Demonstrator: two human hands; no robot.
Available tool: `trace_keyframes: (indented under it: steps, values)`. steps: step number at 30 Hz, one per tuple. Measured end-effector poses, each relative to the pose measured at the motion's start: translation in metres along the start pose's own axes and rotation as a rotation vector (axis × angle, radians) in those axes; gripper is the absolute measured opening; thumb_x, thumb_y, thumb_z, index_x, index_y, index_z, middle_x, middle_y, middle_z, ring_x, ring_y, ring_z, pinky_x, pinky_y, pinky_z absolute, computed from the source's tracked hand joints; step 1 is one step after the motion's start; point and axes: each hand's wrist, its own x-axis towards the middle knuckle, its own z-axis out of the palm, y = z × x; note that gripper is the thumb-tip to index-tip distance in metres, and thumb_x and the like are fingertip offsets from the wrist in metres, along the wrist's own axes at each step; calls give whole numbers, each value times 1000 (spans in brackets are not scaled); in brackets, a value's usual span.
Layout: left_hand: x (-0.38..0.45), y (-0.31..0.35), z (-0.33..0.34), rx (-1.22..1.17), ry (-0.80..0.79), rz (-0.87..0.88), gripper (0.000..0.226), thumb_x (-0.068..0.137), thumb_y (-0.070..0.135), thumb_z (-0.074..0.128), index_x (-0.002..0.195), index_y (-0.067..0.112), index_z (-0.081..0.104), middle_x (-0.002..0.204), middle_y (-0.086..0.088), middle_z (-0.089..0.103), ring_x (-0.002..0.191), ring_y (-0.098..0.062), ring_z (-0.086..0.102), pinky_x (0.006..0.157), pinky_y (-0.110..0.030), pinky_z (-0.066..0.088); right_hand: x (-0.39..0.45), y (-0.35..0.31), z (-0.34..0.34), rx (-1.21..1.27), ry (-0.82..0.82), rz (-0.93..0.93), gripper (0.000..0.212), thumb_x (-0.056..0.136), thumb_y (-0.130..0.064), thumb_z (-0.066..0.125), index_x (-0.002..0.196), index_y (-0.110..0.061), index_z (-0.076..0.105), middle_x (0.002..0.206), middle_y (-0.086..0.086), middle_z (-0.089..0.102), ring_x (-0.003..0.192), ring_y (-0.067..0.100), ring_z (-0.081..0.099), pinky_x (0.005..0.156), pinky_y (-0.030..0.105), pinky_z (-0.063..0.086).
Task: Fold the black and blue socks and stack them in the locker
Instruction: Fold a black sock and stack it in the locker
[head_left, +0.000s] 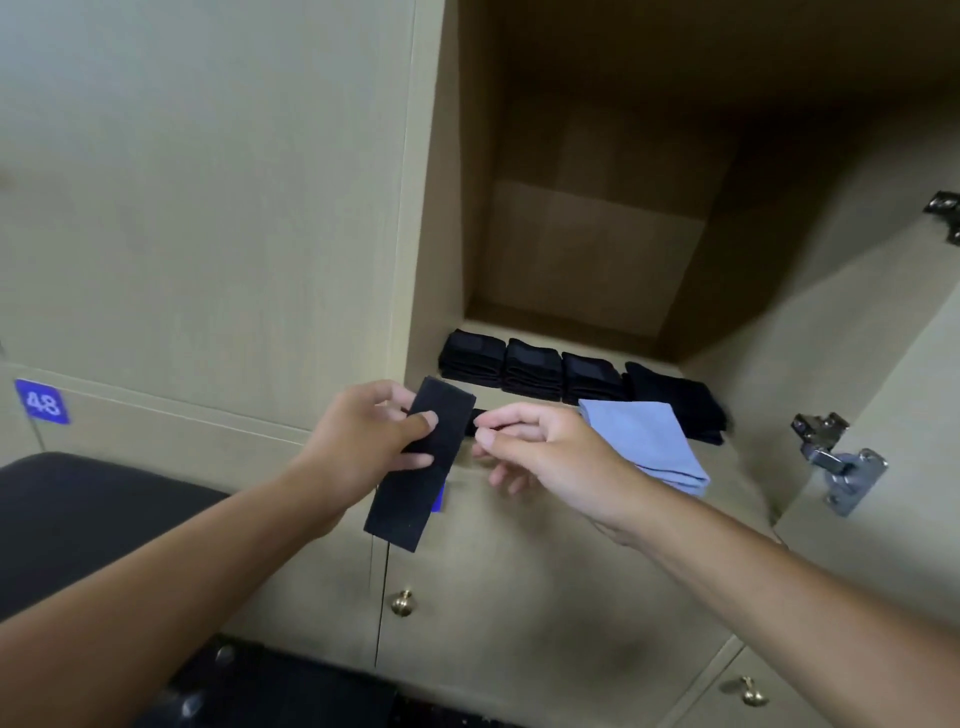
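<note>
My left hand (363, 441) grips a flat black sock (421, 467) in front of the open locker, thumb on top, the sock hanging down to the lower left. My right hand (535, 447) is beside it and pinches a small black piece (480, 418) between thumb and forefinger; whether that piece is part of the same sock is unclear. On the locker shelf (743, 467) lie three stacks of folded black socks (530, 369), a looser black pile (680, 400) to their right, and folded light blue socks (644, 441) at the front, partly behind my right hand.
The locker door (883, 364) stands open on the right with metal hinges (836, 462). Closed locker doors with brass knobs (401, 603) are below. A blue label 48 (41, 402) sits at left, above a dark padded surface (93, 519).
</note>
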Motion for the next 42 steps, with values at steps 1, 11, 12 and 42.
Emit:
trace_keyframes:
  steps: [1, 11, 12, 42]
  values:
    - [-1, 0, 0, 6, -11, 7, 8, 96, 8, 68, 98, 1, 65, 78, -8, 71, 71, -15, 73, 65, -19, 60, -1, 0, 1, 17, 5, 0, 21, 97, -26, 67, 114, -15, 69, 100, 3, 78, 74, 14, 68, 70, 26, 53]
    - [-7, -8, 7, 109, -171, 116, 9, 98, 14, 66, 94, 8, 69, 77, -8, 68, 82, -17, 72, 82, -36, 63, -5, -1, -1, 175, -17, 55, 21, 100, -30, 63, 106, -10, 67, 82, 7, 74, 61, 14, 62, 63, 22, 54]
    - [-8, -8, 7, 118, -183, 127, 14, 99, 18, 65, 91, 7, 68, 75, -4, 67, 80, -15, 71, 84, -38, 63, -6, -2, -2, 207, -60, 62, 27, 101, -33, 60, 112, -9, 65, 87, 9, 77, 69, 16, 69, 70, 25, 58]
    - [-10, -19, -14, -262, -144, -331, 32, 93, 15, 72, 122, 2, 68, 101, -11, 71, 69, -17, 71, 61, -22, 58, -17, 5, -46, -71, -282, -122, 14, 77, -14, 77, 90, -14, 72, 84, 5, 72, 79, 5, 67, 79, 13, 48]
